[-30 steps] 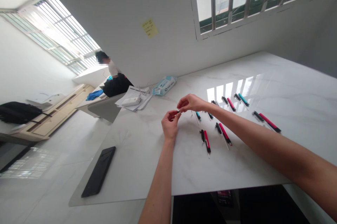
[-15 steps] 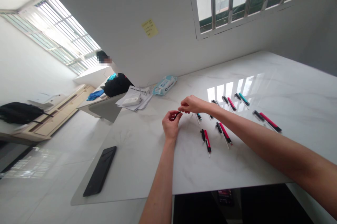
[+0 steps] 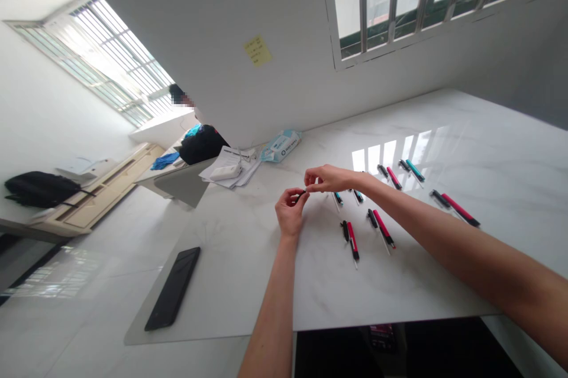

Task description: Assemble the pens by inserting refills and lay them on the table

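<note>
Over the white marble-patterned table, my left hand is closed on a small black pen part, held between thumb and fingers. My right hand meets it from the right, fingertips pinched at the part's upper end; whatever they grip is too small to make out. Several pens lie taken apart to the right of my hands: a red barrel with a black cap, another red barrel and a teal barrel, with thin white refills beside some. My right forearm covers part of the group.
A black phone lies on the table's left part. Papers and a pack of wipes lie near the wall. A yellow note sticks to the wall. At the far left another person stays behind a black bag.
The whole view has shifted slightly to the right and down. My hands stay together at the small black part, with only slight finger movement on the right. The laid-out pens have not moved.
</note>
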The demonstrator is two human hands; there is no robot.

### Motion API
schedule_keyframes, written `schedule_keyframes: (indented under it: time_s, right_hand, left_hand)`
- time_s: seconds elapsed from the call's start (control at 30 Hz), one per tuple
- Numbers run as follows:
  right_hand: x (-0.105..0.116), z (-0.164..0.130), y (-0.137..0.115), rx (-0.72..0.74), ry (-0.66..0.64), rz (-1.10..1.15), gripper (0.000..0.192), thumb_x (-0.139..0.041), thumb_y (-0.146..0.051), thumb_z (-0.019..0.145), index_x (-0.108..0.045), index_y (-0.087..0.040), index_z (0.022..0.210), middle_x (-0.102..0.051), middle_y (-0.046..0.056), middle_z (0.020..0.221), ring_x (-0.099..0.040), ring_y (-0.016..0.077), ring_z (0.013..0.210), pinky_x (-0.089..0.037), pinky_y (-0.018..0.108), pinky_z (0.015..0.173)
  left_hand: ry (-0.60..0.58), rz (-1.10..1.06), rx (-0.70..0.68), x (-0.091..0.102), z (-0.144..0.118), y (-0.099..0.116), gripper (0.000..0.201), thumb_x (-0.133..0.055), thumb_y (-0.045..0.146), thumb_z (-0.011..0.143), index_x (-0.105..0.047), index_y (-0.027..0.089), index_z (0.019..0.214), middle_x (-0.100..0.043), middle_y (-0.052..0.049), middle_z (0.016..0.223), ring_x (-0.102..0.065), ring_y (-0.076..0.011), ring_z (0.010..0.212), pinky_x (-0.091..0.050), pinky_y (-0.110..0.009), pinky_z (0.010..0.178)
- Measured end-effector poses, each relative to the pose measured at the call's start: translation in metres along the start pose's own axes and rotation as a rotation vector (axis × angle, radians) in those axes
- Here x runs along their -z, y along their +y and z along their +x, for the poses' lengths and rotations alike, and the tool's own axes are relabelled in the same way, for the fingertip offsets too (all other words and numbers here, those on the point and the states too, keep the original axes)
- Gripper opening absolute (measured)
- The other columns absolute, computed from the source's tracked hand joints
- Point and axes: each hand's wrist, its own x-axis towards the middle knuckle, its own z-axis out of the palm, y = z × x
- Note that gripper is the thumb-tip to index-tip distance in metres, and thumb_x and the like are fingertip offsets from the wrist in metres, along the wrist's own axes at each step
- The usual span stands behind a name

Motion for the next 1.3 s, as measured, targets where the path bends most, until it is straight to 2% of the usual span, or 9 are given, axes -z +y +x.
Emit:
schedule_keyframes:
  time_s: [0.33, 0.47, 0.63, 0.73, 0.83, 0.93, 1.03, 1.17, 1.3]
  right_hand:
    - [-0.006, 0.001, -0.004, -0.007, 0.04, -0.015, 0.02, -0.058, -0.036, 0.097, -0.071, -0.021, 0.103, -0.074, 0.002, 0.093, -0.059, 0.0116, 0.069, -0.041, 0.021, 0.062]
    - [-0.009, 0.001, -0.011, -0.084, 0.063, -0.019, 0.022, -0.054, -0.034, 0.098, -0.069, -0.019, 0.09, -0.07, 0.001, 0.082, -0.056, 0.0116, 0.065, -0.04, 0.022, 0.061]
    - [-0.023, 0.007, -0.02, -0.076, 0.067, 0.022, 0.033, -0.047, -0.033, 0.103, -0.066, -0.019, 0.081, -0.067, 0.0, 0.075, -0.056, 0.0116, 0.066, -0.042, 0.023, 0.067]
    - [-0.021, 0.008, -0.023, -0.043, 0.041, -0.036, 0.034, -0.046, -0.036, 0.105, -0.071, -0.019, 0.092, -0.072, 0.003, 0.085, -0.062, 0.0138, 0.073, -0.044, 0.024, 0.072]
    - [-0.004, -0.002, -0.023, -0.051, 0.038, -0.298, 0.035, -0.063, -0.043, 0.098, -0.071, -0.019, 0.122, -0.075, 0.012, 0.113, -0.067, 0.0236, 0.098, -0.047, 0.031, 0.082]
    - [0.016, -0.015, -0.021, -0.151, -0.042, -0.502, 0.086, -0.086, -0.041, 0.077, -0.052, -0.02, 0.152, -0.068, 0.018, 0.132, -0.06, 0.0352, 0.125, -0.048, 0.037, 0.092]
    - [0.022, -0.022, -0.016, -0.26, -0.174, -0.508, 0.115, -0.096, -0.042, 0.059, -0.042, -0.026, 0.16, -0.065, 0.017, 0.136, -0.056, 0.0387, 0.132, -0.051, 0.039, 0.092]
    - [0.014, -0.017, -0.01, -0.282, -0.228, -0.514, 0.109, -0.099, -0.037, 0.052, -0.054, -0.025, 0.151, -0.066, 0.015, 0.131, -0.06, 0.0372, 0.126, -0.053, 0.038, 0.087]
    - [0.011, -0.012, -0.01, -0.262, -0.199, -0.571, 0.089, -0.097, -0.033, 0.06, -0.062, -0.017, 0.14, -0.068, 0.016, 0.123, -0.067, 0.035, 0.112, -0.052, 0.036, 0.081]
  left_hand:
    - [-0.013, -0.019, 0.042, 0.002, -0.001, -0.001, 0.031, -0.088, 0.041, 0.071, -0.075, 0.019, 0.089, -0.074, -0.002, 0.087, -0.062, -0.0128, 0.069, -0.049, -0.027, 0.069]
    - [-0.004, -0.04, 0.058, 0.003, 0.001, -0.001, 0.033, -0.09, 0.042, 0.068, -0.074, 0.018, 0.086, -0.074, -0.003, 0.086, -0.065, -0.0144, 0.072, -0.051, -0.029, 0.073]
    - [0.078, -0.245, 0.13, 0.007, 0.002, 0.002, 0.044, -0.094, 0.041, 0.063, -0.07, 0.019, 0.092, -0.072, -0.001, 0.086, -0.065, -0.0122, 0.076, -0.05, -0.026, 0.073]
    - [0.097, -0.402, 0.227, 0.01, 0.002, 0.004, 0.047, -0.094, 0.043, 0.062, -0.069, 0.02, 0.095, -0.071, 0.0, 0.089, -0.064, -0.009, 0.074, -0.048, -0.022, 0.069]
    - [0.106, -0.467, 0.286, 0.011, 0.001, 0.006, 0.048, -0.092, 0.046, 0.065, -0.07, 0.021, 0.099, -0.073, -0.004, 0.1, -0.069, -0.0114, 0.084, -0.05, -0.022, 0.073]
    - [0.063, -0.456, 0.311, 0.009, 0.001, 0.008, 0.045, -0.088, 0.05, 0.071, -0.07, 0.021, 0.101, -0.074, -0.006, 0.107, -0.072, -0.0148, 0.093, -0.052, -0.024, 0.078]
    - [0.017, -0.417, 0.323, 0.006, 0.0, 0.009, 0.045, -0.086, 0.05, 0.074, -0.07, 0.019, 0.103, -0.073, -0.005, 0.099, -0.071, -0.0136, 0.085, -0.053, -0.026, 0.079]
    - [0.003, -0.414, 0.31, 0.005, 0.0, 0.008, 0.045, -0.088, 0.048, 0.072, -0.072, 0.017, 0.1, -0.067, -0.001, 0.082, -0.062, -0.0091, 0.071, -0.052, -0.024, 0.074]
    - [-0.032, -0.356, 0.305, 0.005, 0.0, 0.007, 0.045, -0.088, 0.049, 0.072, -0.075, 0.016, 0.099, -0.063, 0.001, 0.075, -0.057, -0.0079, 0.068, -0.049, -0.022, 0.072]
